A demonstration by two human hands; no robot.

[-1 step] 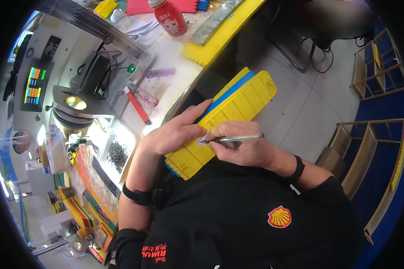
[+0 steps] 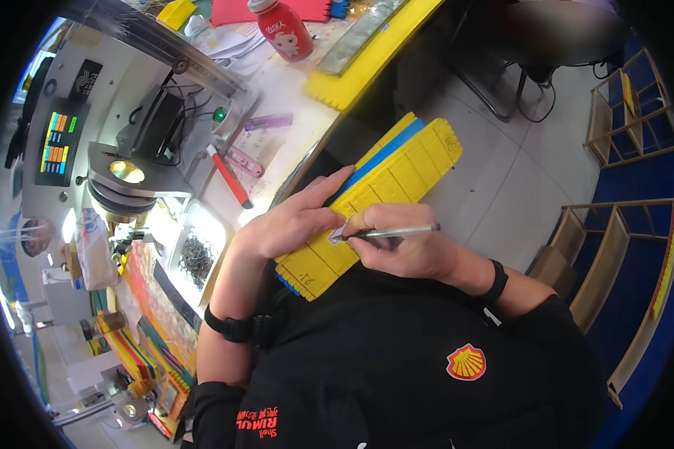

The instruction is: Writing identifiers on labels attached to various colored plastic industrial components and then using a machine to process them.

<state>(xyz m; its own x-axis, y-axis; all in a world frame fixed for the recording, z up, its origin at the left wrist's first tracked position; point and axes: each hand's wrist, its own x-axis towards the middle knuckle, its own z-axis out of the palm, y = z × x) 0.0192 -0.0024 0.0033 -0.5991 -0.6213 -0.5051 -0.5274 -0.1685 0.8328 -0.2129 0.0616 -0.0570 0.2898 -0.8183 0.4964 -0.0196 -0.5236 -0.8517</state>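
A stack of long foam boards rests at a slant in front of my torso. Its top yellow foam board (image 2: 412, 172) has notched ends and dark lines drawn across it, with a blue board (image 2: 378, 159) showing beneath. My left hand (image 2: 292, 221) grips the stack's left side, thumb on top near a small white label (image 2: 337, 235). In my right hand (image 2: 408, 251) is a pen (image 2: 404, 230), pinched between thumb and fingers, its tip at the label. What supports the stack from below is hidden.
On the workbench to the left are a red cutter (image 2: 230, 177), a pink tool (image 2: 244, 161), a white tray (image 2: 216, 232) of dark metal bits and a microscope-like machine (image 2: 127, 172). A red bottle (image 2: 286, 37) stands farther back. Wooden racks (image 2: 614, 262) are at right.
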